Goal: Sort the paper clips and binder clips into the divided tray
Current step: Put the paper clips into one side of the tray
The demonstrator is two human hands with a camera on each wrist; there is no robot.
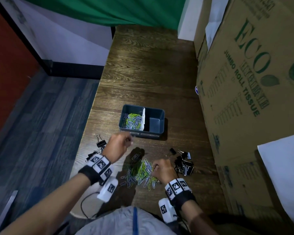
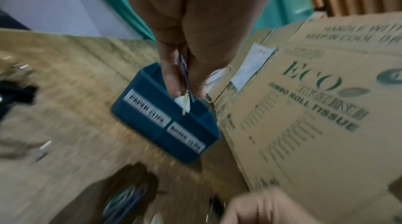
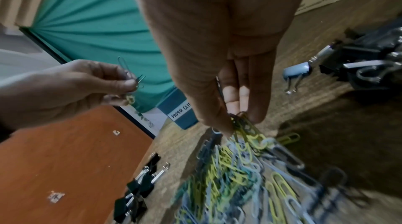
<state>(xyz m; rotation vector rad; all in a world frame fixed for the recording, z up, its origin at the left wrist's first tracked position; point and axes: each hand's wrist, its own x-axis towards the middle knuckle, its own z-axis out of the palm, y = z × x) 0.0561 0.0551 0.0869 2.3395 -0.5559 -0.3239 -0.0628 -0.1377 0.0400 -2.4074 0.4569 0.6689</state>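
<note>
The blue divided tray (image 1: 157, 131) sits mid-table; its left compartment holds coloured paper clips (image 1: 132, 121), its right one looks bare. My left hand (image 1: 120, 143) hovers just before the tray's front left corner, pinching a few paper clips (image 2: 187, 79) between thumb and fingers. A pile of green, blue and grey paper clips (image 1: 140, 172) lies nearer to me. My right hand (image 1: 163, 168) is down on the pile's right edge, fingers pinching a clump of clips (image 3: 243, 121). Black binder clips lie in two heaps: one at the left (image 1: 98, 146), one at the right (image 1: 184, 163).
Large cardboard boxes (image 1: 248, 82) line the table's right side, close to the tray. The wooden table's left edge (image 1: 90, 116) drops to a grey floor. A green cloth (image 1: 109, 11) hangs at the far end. A cable (image 1: 85, 206) runs by my left wrist.
</note>
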